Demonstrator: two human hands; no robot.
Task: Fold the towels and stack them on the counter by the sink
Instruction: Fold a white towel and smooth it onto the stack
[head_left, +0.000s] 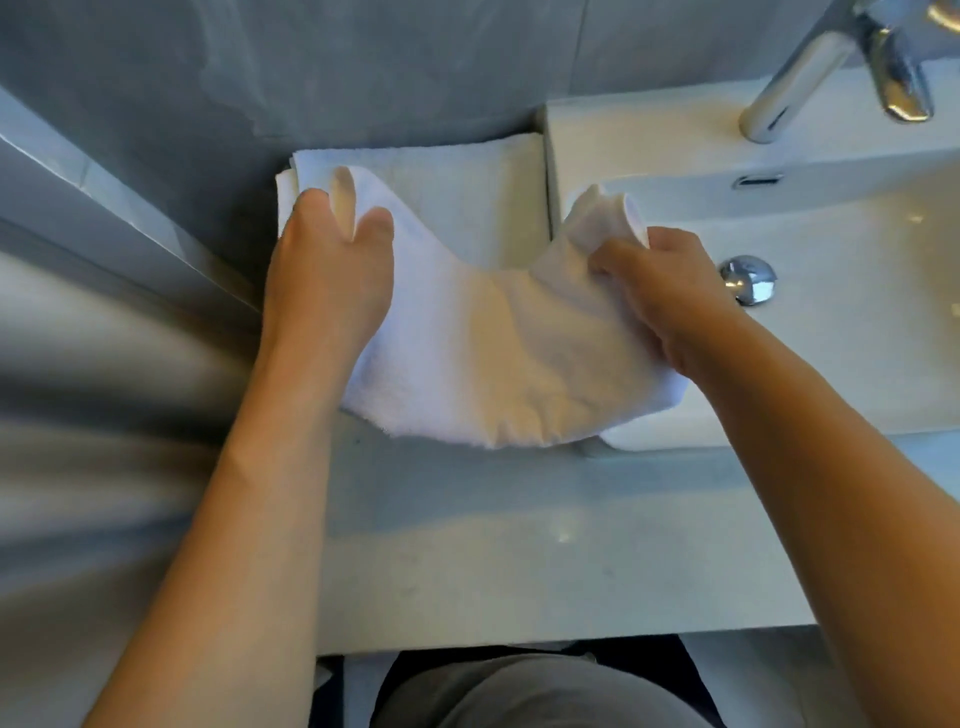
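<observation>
A white towel hangs between 2 hands just left of the sink, its long axis running left to right and sagging in the middle above the tabletop. The left hand has its grip clamped on the towel's left corner, thumb and fingers pinching the cloth; the right hand has its grip closed on the bunched right corner, over the sink's left rim. Behind the held towel, a folded towel stack lies flat against the wall, touching the sink's left side. No writing is readable. The tabletop in front of the sink lies open toward the near edge. A chrome faucet stands at the sink's back.
</observation>
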